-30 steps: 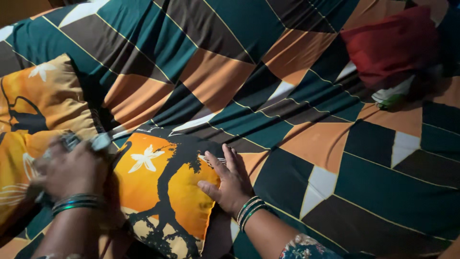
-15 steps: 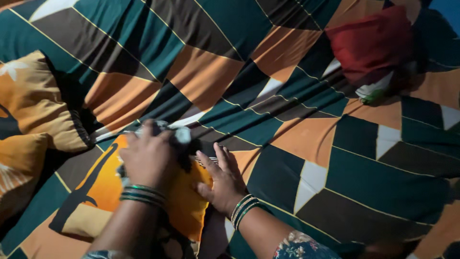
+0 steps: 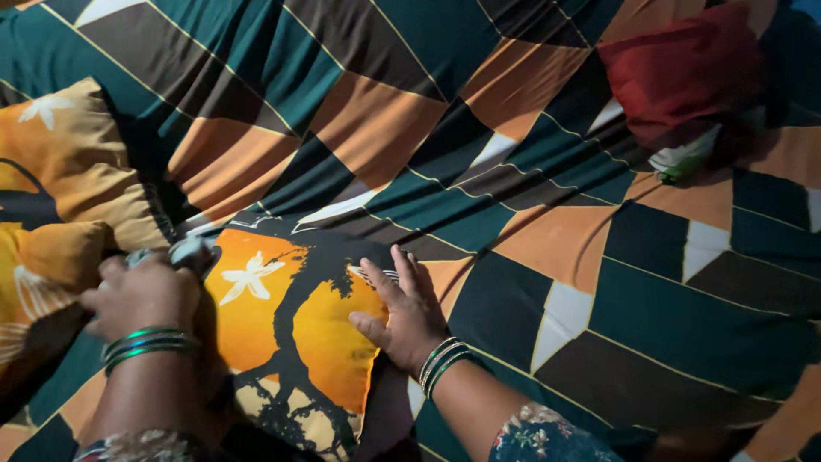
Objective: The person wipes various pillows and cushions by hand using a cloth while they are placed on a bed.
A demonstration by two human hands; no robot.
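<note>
The right hand [image 3: 409,315] lies flat and released on the orange pillow [image 3: 291,334], while the left hand [image 3: 141,295] beside it grasps a grey cloth [image 3: 184,252].

We see a smooth, matt cloth bedsheet [image 3: 547,171], a soft printed fabric pillow cover [image 3: 291,325] and glossy green bangles [image 3: 147,344].

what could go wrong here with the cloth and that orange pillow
1. The left hand bunches a grey cloth at the orange tree-print pillow's left edge; the pillow may slide, since only the right hand lies flat on its right edge.
2. A second orange pillow crowds the left hand, so the cloth might snag on it.
3. The light is dim, so marks on the patterned bedsheet may be missed.
</note>
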